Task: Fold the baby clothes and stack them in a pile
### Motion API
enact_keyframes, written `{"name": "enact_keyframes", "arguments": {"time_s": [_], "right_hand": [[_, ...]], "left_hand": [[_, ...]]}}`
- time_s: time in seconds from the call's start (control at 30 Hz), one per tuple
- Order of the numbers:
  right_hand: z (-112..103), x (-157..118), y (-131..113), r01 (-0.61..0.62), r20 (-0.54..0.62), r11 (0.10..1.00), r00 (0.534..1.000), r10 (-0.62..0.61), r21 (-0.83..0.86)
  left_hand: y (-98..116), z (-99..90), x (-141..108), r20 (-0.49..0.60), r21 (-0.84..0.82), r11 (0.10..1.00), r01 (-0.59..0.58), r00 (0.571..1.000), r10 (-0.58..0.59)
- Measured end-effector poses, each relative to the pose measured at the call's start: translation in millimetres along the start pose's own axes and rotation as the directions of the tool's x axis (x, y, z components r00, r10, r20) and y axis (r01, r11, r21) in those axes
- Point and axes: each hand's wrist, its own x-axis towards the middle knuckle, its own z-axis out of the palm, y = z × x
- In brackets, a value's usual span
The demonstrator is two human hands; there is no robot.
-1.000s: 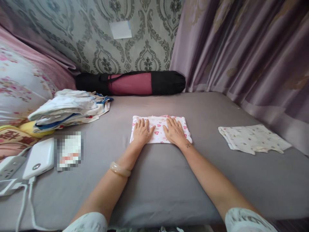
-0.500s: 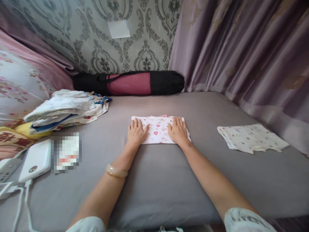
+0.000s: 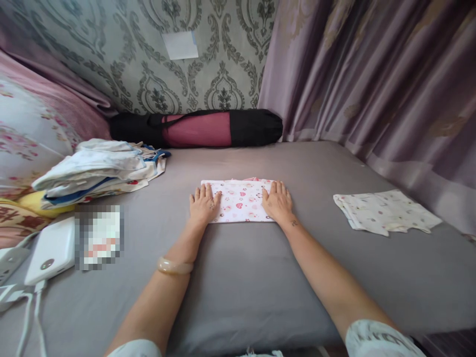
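Note:
A folded white garment with pink and red prints (image 3: 241, 204) lies flat on the grey bed sheet (image 3: 256, 277) in front of me. My left hand (image 3: 204, 203) rests palm down across its left edge, fingers stretched out. On the opposite edge lies my right hand (image 3: 278, 202), also flat with its fingers extended. Both palms touch the cloth without gripping it. A bit of pink fabric shows at the garment's far edge. Its exact kind cannot be told while folded.
A pile of clothes (image 3: 96, 166) sits at the left, near a white power bank (image 3: 50, 250) with cables and a blurred item (image 3: 102, 235). To the right lies a folded white patterned garment (image 3: 386, 210). A long black and maroon bag (image 3: 197, 129) lies along the wall.
My hands have slid slightly outward, the left one toward the left edge and the right one toward the right edge of the garment. The view has shifted a little.

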Motion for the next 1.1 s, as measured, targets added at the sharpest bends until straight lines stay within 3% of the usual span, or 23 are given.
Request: {"name": "enact_keyframes", "arguments": {"time_s": [0.23,0.37,0.47,0.57,0.9,1.1], "right_hand": [[-15.2,1.2,-0.9,0.002,0.108,1.0,0.994,-0.003,0.009],[-26.4,-1.3,7.1,0.178,0.104,0.984,0.979,-0.176,-0.009],[-26.8,-3.9,15.3,0.267,0.138,0.964,0.955,-0.262,-0.015],[-21.5,-5.0,20.3,0.269,0.168,0.963,0.95,-0.264,-0.007],[-22.1,-3.2,21.3,0.259,0.181,0.966,0.95,-0.255,0.001],[-30.0,-5.0,1.5,0.28,0.153,0.96,0.948,-0.28,0.018]], "left_hand": [[2.7,-7.5,1.8,-0.03,0.07,0.997,-0.037,0.999,0.039],[4.3,-15.0,3.4,-0.117,0.115,0.97,-0.212,0.967,0.225],[1.2,-13.4,4.3,-0.046,0.141,0.946,-0.292,0.952,0.301],[-2.6,-7.5,5.0,0.017,0.125,0.949,-0.29,0.957,0.29],[-4.4,-5.7,7.0,0.035,0.116,0.95,-0.289,0.957,0.287],[12.4,-9.5,0.5,-0.043,0.191,0.907,-0.375,0.92,0.39]]}}
